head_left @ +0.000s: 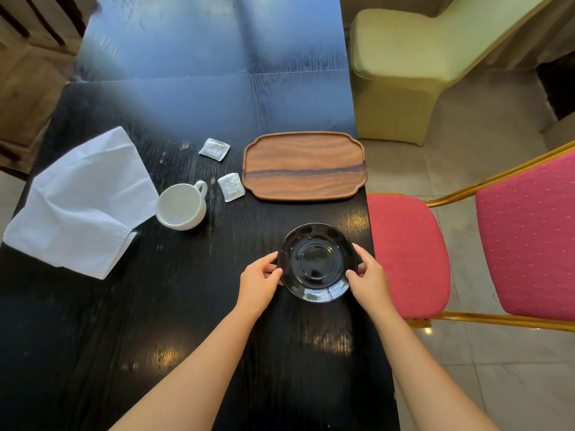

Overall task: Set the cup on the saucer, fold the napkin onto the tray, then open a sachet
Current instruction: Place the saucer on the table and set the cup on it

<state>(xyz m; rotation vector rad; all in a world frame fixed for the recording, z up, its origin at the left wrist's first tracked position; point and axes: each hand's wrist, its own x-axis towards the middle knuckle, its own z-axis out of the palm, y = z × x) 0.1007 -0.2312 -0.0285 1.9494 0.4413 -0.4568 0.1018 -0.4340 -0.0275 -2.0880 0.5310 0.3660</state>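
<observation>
A glossy black saucer point(316, 262) sits on the dark table near its right edge. My left hand point(259, 283) grips its left rim and my right hand point(367, 276) grips its right rim. An empty white cup point(182, 206) stands upright to the left, handle pointing to the far right. A crumpled white napkin point(82, 203) lies spread at the table's left side, touching the cup. The wooden tray point(303, 166) lies bare beyond the saucer. Two white sachets lie between cup and tray: one point(230, 186) by the tray's left edge, one point(214, 149) farther back.
The black table point(174, 306) ends just right of the saucer and tray. A red chair with a gold frame point(410, 253) stands close beside that edge. A chair in a cream cover point(401, 66) stands farther back on the right.
</observation>
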